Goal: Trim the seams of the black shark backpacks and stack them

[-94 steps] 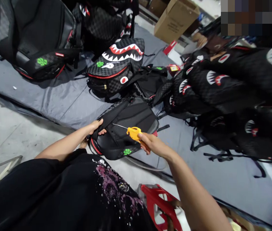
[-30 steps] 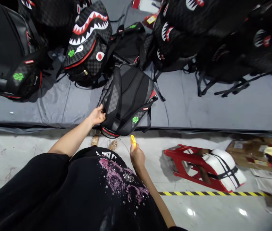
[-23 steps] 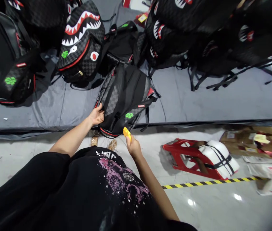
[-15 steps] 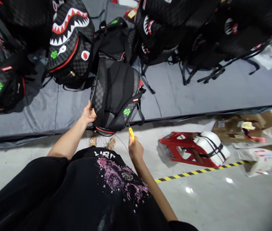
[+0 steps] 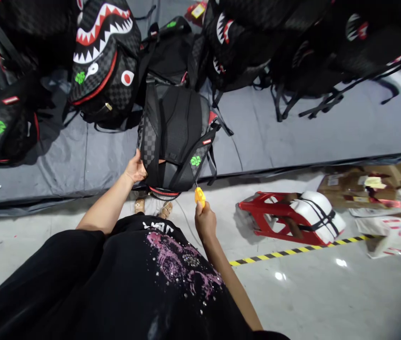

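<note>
A black checkered backpack [image 5: 179,127] stands at the near edge of the table, its padded back panel and straps toward me. My left hand [image 5: 137,169] is closed on its lower left side, and a bit of skin shows by the strap's lower end. In my right hand [image 5: 205,221] is a yellow-handled tool [image 5: 200,196] with a thin dark tip; its exact kind is unclear. That tip reaches the backpack's lower right corner, close to a green emblem [image 5: 195,161] on the strap. Whether it touches the fabric I cannot tell.
Grey cloth covers the long table [image 5: 257,137]. Beside and behind lie more backpacks, one with a shark-mouth print [image 5: 104,61]. On the floor to the right are a red stool-like frame with a white pad [image 5: 319,215], cardboard [image 5: 345,189] and striped tape [image 5: 285,253].
The whole scene has shifted slightly rightward in view. Both hands keep their hold, and the yellow tool is turned a little, showing more of its broad side.
</note>
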`<state>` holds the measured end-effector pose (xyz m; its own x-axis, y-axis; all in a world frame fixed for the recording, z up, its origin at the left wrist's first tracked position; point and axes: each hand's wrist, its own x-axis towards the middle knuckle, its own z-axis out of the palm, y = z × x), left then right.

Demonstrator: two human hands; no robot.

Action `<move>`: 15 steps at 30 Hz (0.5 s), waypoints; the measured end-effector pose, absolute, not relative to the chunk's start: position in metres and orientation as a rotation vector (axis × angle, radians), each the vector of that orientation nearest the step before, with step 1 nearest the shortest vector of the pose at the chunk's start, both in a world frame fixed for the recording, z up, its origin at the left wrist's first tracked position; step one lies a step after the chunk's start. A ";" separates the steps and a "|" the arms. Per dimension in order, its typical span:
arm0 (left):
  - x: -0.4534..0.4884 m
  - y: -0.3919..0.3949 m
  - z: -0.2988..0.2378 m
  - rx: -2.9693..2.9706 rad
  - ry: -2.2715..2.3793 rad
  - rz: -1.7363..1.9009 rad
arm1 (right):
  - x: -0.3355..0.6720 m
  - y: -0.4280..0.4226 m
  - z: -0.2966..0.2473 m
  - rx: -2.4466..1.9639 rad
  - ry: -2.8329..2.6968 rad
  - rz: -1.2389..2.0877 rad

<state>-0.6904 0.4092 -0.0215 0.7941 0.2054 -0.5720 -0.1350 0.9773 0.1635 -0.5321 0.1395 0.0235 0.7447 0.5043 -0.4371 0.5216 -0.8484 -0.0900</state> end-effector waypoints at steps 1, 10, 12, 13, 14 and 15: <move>-0.689 0.408 -0.022 0.111 0.629 0.179 | -0.531 0.138 0.023 2.904 0.851 -0.721; -0.685 0.406 -0.028 0.281 0.694 0.208 | -0.574 0.067 0.050 2.822 0.853 -0.957; -0.685 0.409 -0.027 0.404 0.766 0.221 | -0.588 0.071 0.045 2.771 0.894 -1.028; -0.685 0.408 -0.026 0.451 0.797 0.225 | -0.593 0.077 0.042 2.752 0.904 -1.046; -0.686 0.407 -0.025 0.490 0.824 0.229 | -0.596 0.084 0.038 2.740 0.904 -1.056; -0.687 0.402 -0.023 0.530 0.849 0.240 | -0.597 0.091 0.034 2.732 0.895 -1.061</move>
